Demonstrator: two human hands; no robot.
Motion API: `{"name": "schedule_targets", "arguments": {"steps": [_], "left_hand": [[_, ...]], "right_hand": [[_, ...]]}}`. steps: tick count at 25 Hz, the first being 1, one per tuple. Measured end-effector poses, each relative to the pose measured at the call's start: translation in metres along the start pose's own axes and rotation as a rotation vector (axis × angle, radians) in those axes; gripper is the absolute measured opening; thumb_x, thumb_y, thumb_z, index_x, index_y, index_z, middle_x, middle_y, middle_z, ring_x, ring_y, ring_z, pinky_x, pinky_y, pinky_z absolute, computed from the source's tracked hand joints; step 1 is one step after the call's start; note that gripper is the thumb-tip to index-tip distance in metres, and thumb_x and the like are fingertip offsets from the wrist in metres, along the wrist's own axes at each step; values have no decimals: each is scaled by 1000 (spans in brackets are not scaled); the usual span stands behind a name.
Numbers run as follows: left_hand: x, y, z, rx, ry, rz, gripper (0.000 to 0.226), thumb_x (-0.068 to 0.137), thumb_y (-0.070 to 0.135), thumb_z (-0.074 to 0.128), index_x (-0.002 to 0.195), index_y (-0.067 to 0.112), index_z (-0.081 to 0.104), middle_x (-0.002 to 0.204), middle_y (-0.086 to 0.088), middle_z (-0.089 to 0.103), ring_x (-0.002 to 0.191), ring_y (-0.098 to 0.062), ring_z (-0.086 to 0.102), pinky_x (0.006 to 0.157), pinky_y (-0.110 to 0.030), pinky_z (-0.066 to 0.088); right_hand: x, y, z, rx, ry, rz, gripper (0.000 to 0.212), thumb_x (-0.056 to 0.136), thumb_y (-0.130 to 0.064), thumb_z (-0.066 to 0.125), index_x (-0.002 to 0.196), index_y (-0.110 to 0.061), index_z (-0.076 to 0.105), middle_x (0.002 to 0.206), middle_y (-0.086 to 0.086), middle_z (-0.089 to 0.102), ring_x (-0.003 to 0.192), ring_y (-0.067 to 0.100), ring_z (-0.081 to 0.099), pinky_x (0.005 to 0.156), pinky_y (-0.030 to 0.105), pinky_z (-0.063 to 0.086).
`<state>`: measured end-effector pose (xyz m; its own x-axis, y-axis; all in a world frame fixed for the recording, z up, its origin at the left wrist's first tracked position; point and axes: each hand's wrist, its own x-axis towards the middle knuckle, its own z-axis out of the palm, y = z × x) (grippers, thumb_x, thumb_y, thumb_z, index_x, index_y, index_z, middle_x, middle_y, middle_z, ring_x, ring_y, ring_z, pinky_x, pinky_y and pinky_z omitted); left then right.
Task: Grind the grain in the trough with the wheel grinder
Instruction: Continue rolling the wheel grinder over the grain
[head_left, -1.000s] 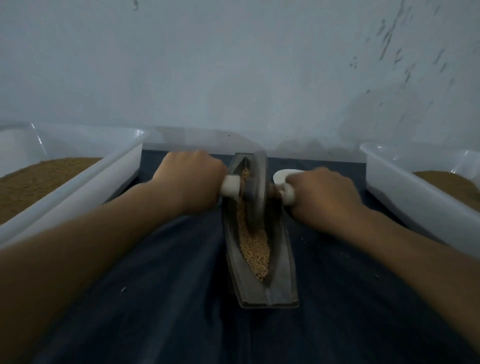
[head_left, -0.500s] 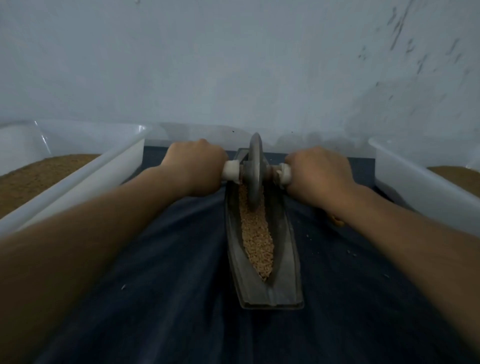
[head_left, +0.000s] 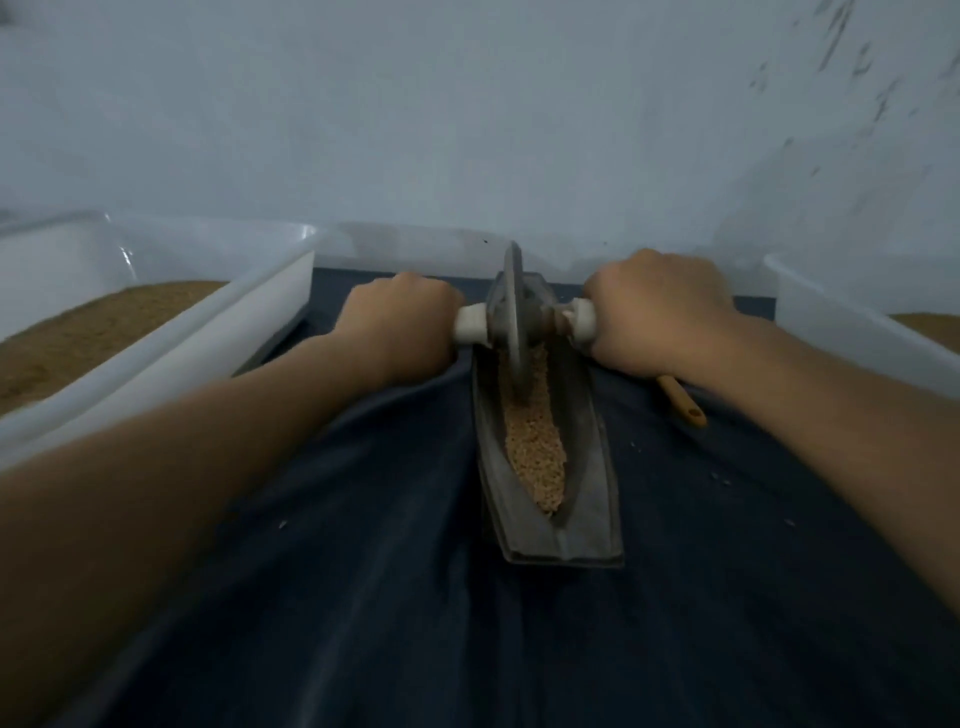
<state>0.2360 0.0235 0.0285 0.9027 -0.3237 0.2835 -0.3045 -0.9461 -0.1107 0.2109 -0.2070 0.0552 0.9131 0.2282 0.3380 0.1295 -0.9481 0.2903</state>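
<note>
My left hand (head_left: 400, 325): fist wrapped round the white left handle (head_left: 471, 325) of the wheel grinder (head_left: 514, 317).
My right hand (head_left: 654, 312): curled tight on the white right handle (head_left: 582, 319), knuckles up.
Wheel grinder: upright metal disc sitting in the far end of the trough (head_left: 587, 467), its lower edge in the grain (head_left: 535, 447).
Trough: long grey boat-shaped channel lying on the dark blue cloth (head_left: 363, 571), running away from me.
Grain: tan strip along the groove, from the wheel to the near tip.
Left tub (head_left: 208, 338): white plastic, holding brown meal.
Right tub (head_left: 831, 332): white, at the cloth's right edge.
Wooden stick (head_left: 683, 402): beneath my right wrist, partly hidden.
</note>
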Motion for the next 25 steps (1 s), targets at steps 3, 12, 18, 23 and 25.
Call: {"name": "schedule_targets", "arguments": {"steps": [3, 12, 18, 23, 25], "left_hand": [[-42, -13, 6, 97, 221, 228, 9, 62, 45, 50, 65, 41, 43, 57, 14, 46, 47, -12, 48, 41, -23, 38], [23, 5, -9, 61, -49, -21, 17, 85, 34, 62, 100, 29, 66, 90, -1, 62, 81, -25, 62, 68, -37, 50], [-23, -7, -6, 137, 131, 210, 16, 62, 47, 60, 66, 35, 50, 57, 14, 43, 50, -14, 53, 45, -23, 35], [20, 15, -10, 114, 74, -51, 20, 89, 38, 59, 103, 25, 66, 93, -5, 60, 87, -32, 63, 68, -37, 46], [7, 9, -15, 5, -74, 15, 13, 82, 40, 63, 92, 31, 64, 90, 0, 63, 82, -26, 63, 71, -39, 53]], "right_hand": [[-47, 10, 7, 85, 48, -86, 12, 62, -49, 61, 71, -44, 55, 51, -15, 49, 43, 5, 46, 40, 18, 28], [14, -1, 12, 46, -4, 84, 13, 83, -36, 68, 93, -27, 69, 81, 1, 59, 67, 21, 52, 57, 28, 39], [-37, 13, 22, 141, 59, -59, 12, 65, -53, 57, 74, -46, 56, 53, -15, 51, 47, 7, 48, 43, 20, 31], [11, -5, 15, 83, 2, 137, 15, 84, -40, 69, 93, -28, 68, 83, 0, 59, 73, 23, 55, 57, 28, 37], [-2, 0, 8, 68, -68, 51, 11, 80, -37, 69, 89, -30, 67, 78, -2, 59, 68, 20, 57, 53, 26, 37]]}}
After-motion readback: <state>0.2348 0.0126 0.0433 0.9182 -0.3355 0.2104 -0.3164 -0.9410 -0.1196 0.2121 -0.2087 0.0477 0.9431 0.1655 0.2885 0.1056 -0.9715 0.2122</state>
